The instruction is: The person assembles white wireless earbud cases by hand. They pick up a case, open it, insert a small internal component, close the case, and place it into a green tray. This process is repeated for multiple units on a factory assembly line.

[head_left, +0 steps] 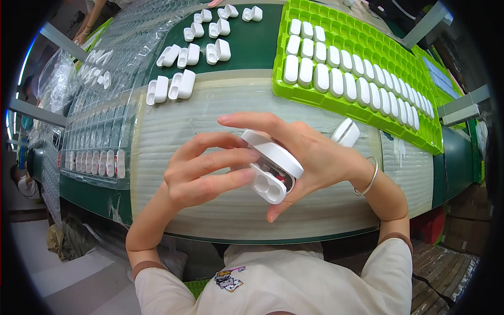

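Observation:
Over the middle of the bench, both hands are on a white earbud charging case [274, 156]. Its white inner tray [269, 188], with two round earbud wells, sits partly apart from the outer shell. Dark and red parts show in the gap between them. My right hand [315, 152] wraps the shell from the right, thumb low and index finger stretched above. The fingertips of my left hand [205, 170] press on the case and tray from the left. Just beyond my right wrist lies another white case [346, 132] with its lid open.
A green tray [362, 113] holds rows of white closed cases at the back right. Several open cases [181, 84] stand at the back left. A clear blister tray [94, 139] with white and red pieces lies left, near bubble wrap [142, 21]. A padded mat [210, 115] covers the bench.

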`<action>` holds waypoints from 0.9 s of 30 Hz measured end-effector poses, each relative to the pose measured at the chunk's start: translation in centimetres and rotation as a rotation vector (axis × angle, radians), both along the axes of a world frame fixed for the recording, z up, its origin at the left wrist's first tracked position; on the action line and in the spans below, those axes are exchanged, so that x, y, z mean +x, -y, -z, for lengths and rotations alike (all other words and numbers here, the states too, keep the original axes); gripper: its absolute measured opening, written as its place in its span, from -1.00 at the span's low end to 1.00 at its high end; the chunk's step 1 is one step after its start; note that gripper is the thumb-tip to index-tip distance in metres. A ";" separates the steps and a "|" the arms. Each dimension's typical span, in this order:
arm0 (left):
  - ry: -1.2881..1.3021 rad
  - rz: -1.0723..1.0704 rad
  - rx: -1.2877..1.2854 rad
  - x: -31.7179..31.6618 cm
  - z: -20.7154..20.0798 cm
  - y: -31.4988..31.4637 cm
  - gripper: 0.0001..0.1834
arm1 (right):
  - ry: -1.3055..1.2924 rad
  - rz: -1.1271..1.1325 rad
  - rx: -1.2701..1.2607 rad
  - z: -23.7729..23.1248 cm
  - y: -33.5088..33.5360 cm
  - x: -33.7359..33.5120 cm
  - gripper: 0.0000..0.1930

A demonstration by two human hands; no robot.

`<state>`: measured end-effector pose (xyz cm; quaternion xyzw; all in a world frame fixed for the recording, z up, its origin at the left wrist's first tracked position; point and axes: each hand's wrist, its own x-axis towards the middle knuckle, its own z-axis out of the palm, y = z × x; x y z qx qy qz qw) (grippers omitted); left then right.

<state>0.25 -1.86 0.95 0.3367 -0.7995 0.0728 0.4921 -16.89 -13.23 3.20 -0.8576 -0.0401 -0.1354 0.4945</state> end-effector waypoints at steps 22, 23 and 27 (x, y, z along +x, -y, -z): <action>-0.005 0.028 0.075 0.8 -0.5 -0.2 -0.64 | -0.014 -0.015 0.122 0.7 -0.5 0.3 0.20; -0.002 0.033 0.076 0.9 -0.5 -0.2 -0.63 | -0.016 -0.012 0.114 0.7 -0.5 0.3 0.20; -0.027 0.037 0.104 0.9 -0.7 -0.3 -0.64 | -0.005 -0.007 0.088 0.7 -0.6 0.4 0.21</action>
